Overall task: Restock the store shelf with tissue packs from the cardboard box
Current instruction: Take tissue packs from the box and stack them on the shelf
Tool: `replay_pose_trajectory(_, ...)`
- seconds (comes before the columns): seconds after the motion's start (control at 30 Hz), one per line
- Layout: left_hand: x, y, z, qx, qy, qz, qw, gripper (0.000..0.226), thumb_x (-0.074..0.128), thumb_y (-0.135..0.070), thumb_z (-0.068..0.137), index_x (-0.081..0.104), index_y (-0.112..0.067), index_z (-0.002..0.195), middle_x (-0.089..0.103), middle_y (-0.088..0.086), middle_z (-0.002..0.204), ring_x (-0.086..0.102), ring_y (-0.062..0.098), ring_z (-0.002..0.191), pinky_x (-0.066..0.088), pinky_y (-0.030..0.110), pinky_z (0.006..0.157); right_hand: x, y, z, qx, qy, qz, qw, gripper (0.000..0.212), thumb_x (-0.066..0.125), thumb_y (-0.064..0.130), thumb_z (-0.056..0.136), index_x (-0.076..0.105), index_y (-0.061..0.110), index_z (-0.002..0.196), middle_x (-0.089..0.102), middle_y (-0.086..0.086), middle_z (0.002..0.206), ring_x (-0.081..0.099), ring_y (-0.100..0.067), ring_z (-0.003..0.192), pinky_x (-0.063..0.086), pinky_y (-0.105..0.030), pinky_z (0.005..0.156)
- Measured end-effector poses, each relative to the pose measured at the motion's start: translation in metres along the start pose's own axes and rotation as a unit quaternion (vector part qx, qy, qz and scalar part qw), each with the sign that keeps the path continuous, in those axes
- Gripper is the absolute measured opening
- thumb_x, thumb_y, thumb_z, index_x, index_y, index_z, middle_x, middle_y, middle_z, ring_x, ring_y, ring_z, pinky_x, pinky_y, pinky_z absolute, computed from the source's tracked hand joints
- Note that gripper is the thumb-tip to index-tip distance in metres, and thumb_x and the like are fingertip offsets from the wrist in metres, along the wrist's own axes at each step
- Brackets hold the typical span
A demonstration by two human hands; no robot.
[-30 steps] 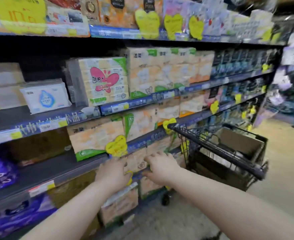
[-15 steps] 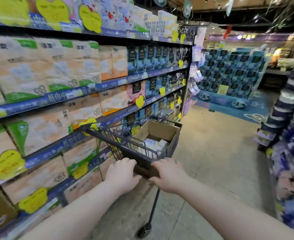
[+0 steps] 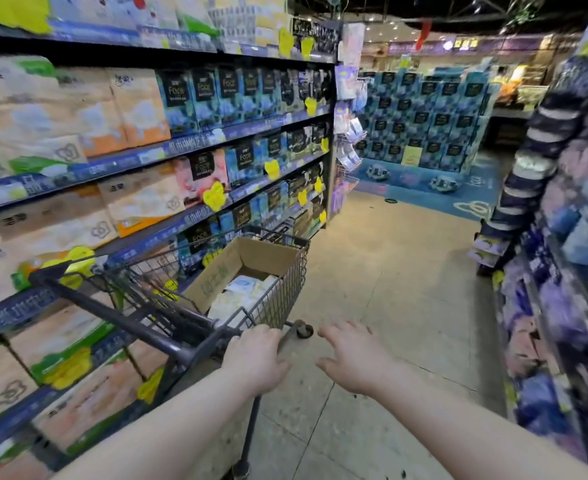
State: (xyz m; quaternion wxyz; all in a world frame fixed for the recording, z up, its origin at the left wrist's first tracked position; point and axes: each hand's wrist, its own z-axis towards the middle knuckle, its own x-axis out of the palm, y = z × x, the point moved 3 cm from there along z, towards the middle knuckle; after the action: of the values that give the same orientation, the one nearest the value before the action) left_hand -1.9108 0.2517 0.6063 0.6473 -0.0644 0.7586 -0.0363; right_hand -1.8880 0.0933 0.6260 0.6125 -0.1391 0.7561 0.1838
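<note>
Head view: supermarket aisle, beige tiled floor (image 3: 389,271) running toward 12 o'clock. Tall blue-edged store shelf (image 3: 181,148) fills 9 to 11 o'clock, stocked with orange-and-white tissue packs (image 3: 136,105) and dark blue boxes (image 3: 230,95). Blue stacked display (image 3: 424,116) at 1 o'clock. Dark wire shopping cart (image 3: 285,282) at centre, just beside shelf. Brown cardboard box (image 3: 261,251) inside cart, open-topped; white tissue packs (image 3: 244,289) lying in box bottom. Left hand (image 3: 254,358) at 6 o'clock, fingers curled over end of cart handle (image 3: 112,316). Right hand (image 3: 351,355) at 5 o'clock, fingers spread, holding nothing, apart from cart.
</note>
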Motion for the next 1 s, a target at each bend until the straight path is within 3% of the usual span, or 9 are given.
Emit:
replay_pose_trajectory(0.3,0.009,-0.024,0.135,0.015,0.014,-0.029,0.999,0.046,0.05,-0.047,0.087,0.05,-0.02,0.125,0.051,0.004,0.126,0.048,0.025,0.121,0.042,0.038,0.099,-0.014,-0.063,0.097,0.011,0.002,-0.013,1.0,0.051,0.046,0.048,0.092,0.045,0.021,0.135,0.046,-0.006,0.141,0.034,-0.028,0.134,0.026,-0.046,0.111)
replay_pose_trajectory(0.57,0.001,-0.015,0.277,0.017,0.034,-0.055,0.998,0.046,0.05,-0.047,0.088,0.051,-0.019,0.124,0.052,0.004,0.126,0.05,0.025,0.117,0.042,0.037,0.097,-0.036,-0.119,0.224,0.039,0.031,-0.013,0.999,0.053,0.046,0.042,0.094,0.037,0.023,0.143,0.041,-0.005,0.146,0.03,-0.029,0.138,0.023,-0.046,0.113)
replay_pose_trajectory(0.8,0.017,0.015,0.353,-0.043,0.079,-0.084,0.992,0.048,0.051,-0.049,0.086,0.052,-0.02,0.124,0.053,0.002,0.124,0.051,0.024,0.115,0.045,0.038,0.096,-0.026,-0.151,0.32,0.016,0.084,-0.019,0.996,0.052,0.046,0.042,0.094,0.037,0.023,0.142,0.042,-0.004,0.146,0.028,-0.027,0.14,0.025,-0.044,0.112)
replay_pose_trajectory(1.0,0.035,0.061,0.406,-0.161,0.085,-0.128,0.975,0.044,0.053,-0.047,0.088,0.051,-0.023,0.125,0.054,-0.001,0.124,0.053,0.02,0.114,0.046,0.036,0.094,-0.021,-0.168,0.423,-0.078,0.125,-0.025,0.989,0.052,0.046,0.041,0.093,0.037,0.023,0.142,0.043,-0.005,0.144,0.032,-0.028,0.136,0.029,-0.044,0.112)
